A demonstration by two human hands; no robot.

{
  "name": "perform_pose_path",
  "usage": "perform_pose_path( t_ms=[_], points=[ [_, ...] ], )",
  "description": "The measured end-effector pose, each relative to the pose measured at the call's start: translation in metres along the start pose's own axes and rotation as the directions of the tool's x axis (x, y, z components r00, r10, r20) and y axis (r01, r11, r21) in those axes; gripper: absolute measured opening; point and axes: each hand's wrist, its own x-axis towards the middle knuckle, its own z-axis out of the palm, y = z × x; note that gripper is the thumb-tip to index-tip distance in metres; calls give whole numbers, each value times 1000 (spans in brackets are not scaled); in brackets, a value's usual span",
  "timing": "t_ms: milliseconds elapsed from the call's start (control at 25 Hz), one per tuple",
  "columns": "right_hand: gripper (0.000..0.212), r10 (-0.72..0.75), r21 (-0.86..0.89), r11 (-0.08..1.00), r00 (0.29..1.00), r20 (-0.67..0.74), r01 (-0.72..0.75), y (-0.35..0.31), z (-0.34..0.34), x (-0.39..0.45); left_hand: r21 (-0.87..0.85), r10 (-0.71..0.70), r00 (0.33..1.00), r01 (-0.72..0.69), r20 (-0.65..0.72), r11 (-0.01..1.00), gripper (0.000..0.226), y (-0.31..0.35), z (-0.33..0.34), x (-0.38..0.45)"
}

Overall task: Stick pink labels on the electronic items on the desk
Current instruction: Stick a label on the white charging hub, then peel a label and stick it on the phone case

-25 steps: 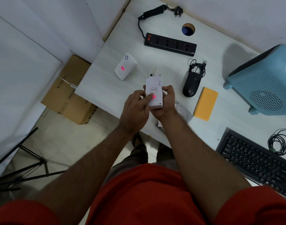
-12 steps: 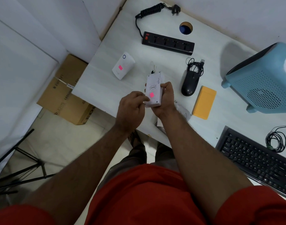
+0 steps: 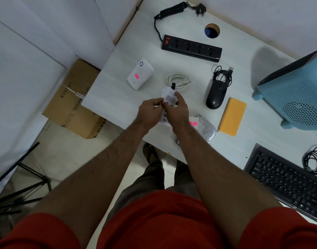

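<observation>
Both hands hold a white multi-port charger (image 3: 167, 95) just above the desk's near edge. Its side with dark ports faces up, and its white cable (image 3: 178, 80) lies coiled behind it. My right hand (image 3: 178, 112) grips the charger's body from the right, while my left hand (image 3: 149, 112) pinches its left edge. No pink label shows on the charger from this side. A white plug-in device (image 3: 143, 71) at the left carries a pink label (image 3: 136, 76). Spare pink labels (image 3: 194, 123) lie beside my right wrist.
On the white desk (image 3: 118, 97) lie a black power strip (image 3: 191, 47), a black mouse (image 3: 216, 95), a yellow case (image 3: 232, 116), a silver drive (image 3: 208, 132), a black keyboard (image 3: 287, 182) and a blue perforated appliance (image 3: 297, 99). A cardboard box (image 3: 73, 101) stands on the floor at the left.
The charger has been turned so its labelled face is out of sight and its port side shows. Both hands came a little nearer the desk's front edge.
</observation>
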Motion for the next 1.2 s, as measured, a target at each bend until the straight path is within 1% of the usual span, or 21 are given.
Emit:
perform_pose_path(
  t_ms=[80,240,320,400,440,520,560,600,680,800,880,920,1040,1200],
  points=[
    [60,0,-34,999,1000,-2,0,5,5,1,59,-20,1000,19,11,998,39,-8,-4,5],
    [73,-23,-164,986,1000,2,23,20,12,3,147,-32,998,25,51,989,41,-16,-10,9],
    [75,-37,-206,978,999,14,39,28,14,5,168,-19,998,9,60,986,41,-18,-11,9],
    [74,-24,-175,984,1000,12,26,26,12,2,210,0,997,-16,76,978,41,-16,-10,6],
    [72,-8,-138,990,1000,6,9,21,10,-2,253,20,998,-33,56,967,40,-16,-9,5],
    [62,24,-96,995,999,-42,-28,9,4,-17,361,78,996,-57,-45,931,39,-14,-6,-2],
    [54,21,-116,993,996,-82,-30,3,-2,-27,396,108,991,-68,-81,916,37,-10,-3,-7],
    [47,0,-157,987,993,-116,-19,-1,-10,-36,415,137,987,-88,-88,905,35,-8,1,-11],
    [35,-32,-221,975,986,-162,-5,0,-30,-49,446,167,985,-128,-48,886,32,-3,14,-20],
    [33,29,-269,958,968,-250,-98,14,-61,-56,465,157,987,-159,43,871,30,0,45,-28],
    [37,70,-287,946,958,-280,-153,26,-74,-57,476,120,991,-132,56,870,34,-3,66,-30],
    [40,69,-288,945,958,-280,-153,32,-77,-58,487,91,995,-102,46,867,37,-6,75,-31],
    [45,29,-290,951,966,-258,-106,44,-82,-60,522,-4,1000,0,8,853,39,-7,93,-34],
    [47,23,-277,956,970,-243,-93,55,-79,-56,467,-113,990,139,-85,873,35,-3,105,-29]
  ],
)
